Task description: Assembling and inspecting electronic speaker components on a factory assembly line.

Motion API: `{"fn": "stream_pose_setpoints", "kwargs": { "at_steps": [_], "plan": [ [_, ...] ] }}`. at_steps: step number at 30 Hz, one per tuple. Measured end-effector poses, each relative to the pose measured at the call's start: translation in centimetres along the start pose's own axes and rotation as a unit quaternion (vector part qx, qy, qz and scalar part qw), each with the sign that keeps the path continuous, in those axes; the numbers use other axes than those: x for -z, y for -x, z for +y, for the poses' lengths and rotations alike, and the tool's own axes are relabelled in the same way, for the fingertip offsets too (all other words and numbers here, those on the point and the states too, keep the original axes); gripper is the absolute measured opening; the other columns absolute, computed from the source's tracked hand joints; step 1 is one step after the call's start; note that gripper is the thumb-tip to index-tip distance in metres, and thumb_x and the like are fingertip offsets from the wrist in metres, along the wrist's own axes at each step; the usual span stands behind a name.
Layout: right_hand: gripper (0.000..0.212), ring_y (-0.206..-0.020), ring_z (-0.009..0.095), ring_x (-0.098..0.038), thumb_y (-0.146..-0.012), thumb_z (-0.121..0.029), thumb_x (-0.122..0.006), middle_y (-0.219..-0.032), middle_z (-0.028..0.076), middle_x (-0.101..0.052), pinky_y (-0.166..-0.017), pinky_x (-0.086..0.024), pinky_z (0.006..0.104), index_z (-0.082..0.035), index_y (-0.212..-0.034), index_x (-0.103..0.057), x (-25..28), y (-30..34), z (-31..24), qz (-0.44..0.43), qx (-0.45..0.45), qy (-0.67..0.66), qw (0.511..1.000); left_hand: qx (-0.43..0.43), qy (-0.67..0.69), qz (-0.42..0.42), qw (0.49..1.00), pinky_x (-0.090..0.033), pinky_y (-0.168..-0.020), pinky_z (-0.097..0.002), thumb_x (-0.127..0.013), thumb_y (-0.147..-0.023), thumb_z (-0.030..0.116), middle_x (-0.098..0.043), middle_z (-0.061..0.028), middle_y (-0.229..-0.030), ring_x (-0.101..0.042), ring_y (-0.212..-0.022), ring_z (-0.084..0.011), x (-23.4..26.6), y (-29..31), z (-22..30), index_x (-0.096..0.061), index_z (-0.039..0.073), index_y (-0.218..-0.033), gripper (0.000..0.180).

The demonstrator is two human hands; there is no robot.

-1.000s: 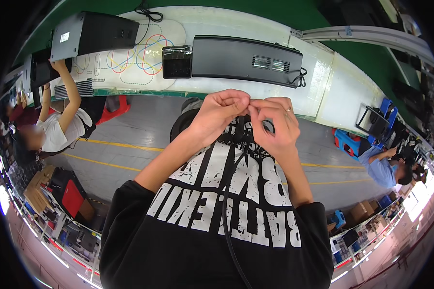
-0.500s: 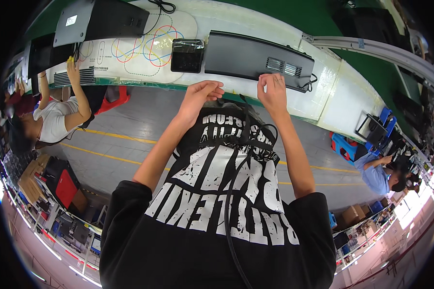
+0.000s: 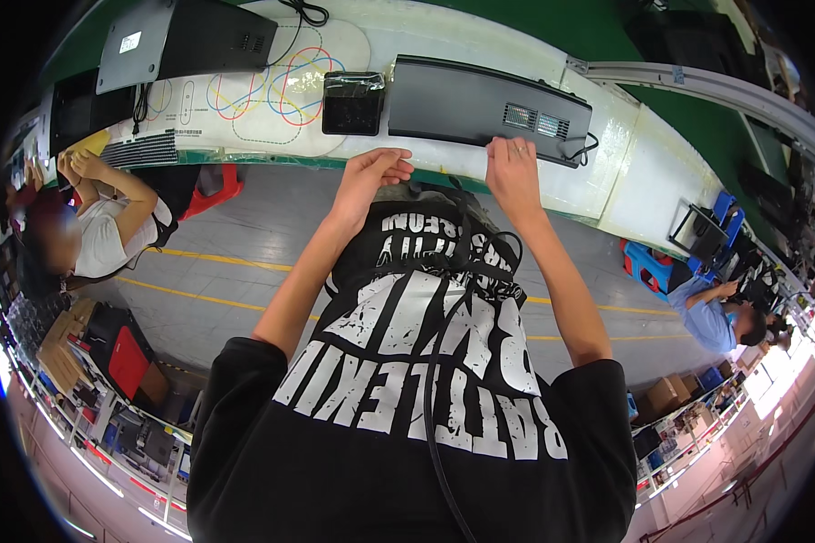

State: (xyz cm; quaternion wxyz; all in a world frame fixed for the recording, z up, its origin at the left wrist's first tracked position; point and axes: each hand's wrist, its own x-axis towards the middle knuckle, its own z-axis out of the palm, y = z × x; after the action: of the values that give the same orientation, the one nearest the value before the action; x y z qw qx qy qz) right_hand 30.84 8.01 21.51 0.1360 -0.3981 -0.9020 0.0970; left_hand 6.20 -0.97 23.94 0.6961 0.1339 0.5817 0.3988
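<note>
Both of my hands are at the front edge of the white workbench [image 3: 466,166]. My left hand [image 3: 371,181] is closed loosely, its thumb against the bent fingers, just in front of a small black tray-like box [image 3: 352,104]. Whatever those fingers may hold is hidden. My right hand [image 3: 514,172], also closed with fingers bent inward, is at the near long edge of a long dark grey device housing [image 3: 457,101]; I cannot tell whether it touches it. Two vent grilles and a short black cable show at the housing's right end. Any small item in the right fingers is not visible.
Left along the bench stand another dark housing [image 3: 186,45] and a printed mat [image 3: 285,100] with coloured loops. A co-worker [image 3: 118,213] sits at far left, with another person [image 3: 706,317] at far right. A metal rail [image 3: 697,83] runs behind; a red stool [image 3: 215,190] is below the bench.
My left hand has shifted slightly left, and my right hand has turned a little at the housing's edge. The co-worker at left has lowered their arms and now has something yellow near their hands.
</note>
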Motion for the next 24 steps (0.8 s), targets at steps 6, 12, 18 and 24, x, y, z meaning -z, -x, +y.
{"fn": "stream_pose_setpoints", "kwargs": {
  "at_steps": [6, 12, 18, 24],
  "plan": [
    [0.01, -0.074, 0.024, -0.056, -0.077, 0.004, -0.063, -0.075, 0.009, -0.057, -0.069, -0.043, 0.0365, -0.001, -0.082, -0.057, -0.7, 0.7, 0.8, 0.057, 0.056, 0.005, 0.997, -0.008, 0.027, 0.023, 0.999, -0.047, -0.08, -0.0258, -0.051, -0.096, 0.021, -0.067, -0.009, -0.091, -0.063, -0.085, -0.015, 1.2, -0.2, -0.1, -0.065, -0.001, -0.106, 0.028],
    [0.009, -0.078, 0.024, -0.056, -0.079, 0.0, -0.064, -0.079, 0.012, -0.06, -0.078, -0.046, 0.0373, 0.002, -0.085, -0.057, -0.9, 1.2, 1.1, 0.081, 0.057, -0.017, 0.995, -0.078, 0.017, 0.032, 0.996, -0.046, -0.08, -0.026, -0.048, -0.098, 0.021, -0.066, -0.0083, -0.09, -0.061, -0.085, -0.0138, 0.4, 2.3, 3.1, -0.066, -0.002, -0.106, 0.03],
    [0.016, -0.087, 0.027, -0.056, -0.073, -0.001, -0.058, -0.09, 0.016, -0.061, -0.082, -0.044, 0.037, 0.002, -0.089, -0.056, -1.9, 1.0, 0.2, -0.004, 0.073, 0.09, 0.993, -0.264, 0.128, -0.349, 0.89, -0.044, -0.088, -0.0388, -0.037, -0.101, 0.031, -0.063, -0.0178, -0.092, -0.057, -0.089, -0.0234, -8.3, 12.9, 15.1, -0.062, -0.008, -0.106, 0.047],
    [0.022, -0.087, 0.029, -0.053, -0.069, -0.001, -0.058, -0.092, 0.015, -0.058, -0.08, -0.042, 0.0384, 0.002, -0.091, -0.055, -1.0, 0.8, -0.3, -0.014, 0.069, 0.08, 0.994, -0.304, 0.199, -0.337, 0.869, -0.044, -0.068, -0.0328, -0.032, -0.096, 0.046, -0.058, -0.0174, -0.079, -0.054, -0.075, -0.0244, -9.7, 17.4, 14.6, -0.062, -0.01, -0.083, 0.064]
  ]
}}
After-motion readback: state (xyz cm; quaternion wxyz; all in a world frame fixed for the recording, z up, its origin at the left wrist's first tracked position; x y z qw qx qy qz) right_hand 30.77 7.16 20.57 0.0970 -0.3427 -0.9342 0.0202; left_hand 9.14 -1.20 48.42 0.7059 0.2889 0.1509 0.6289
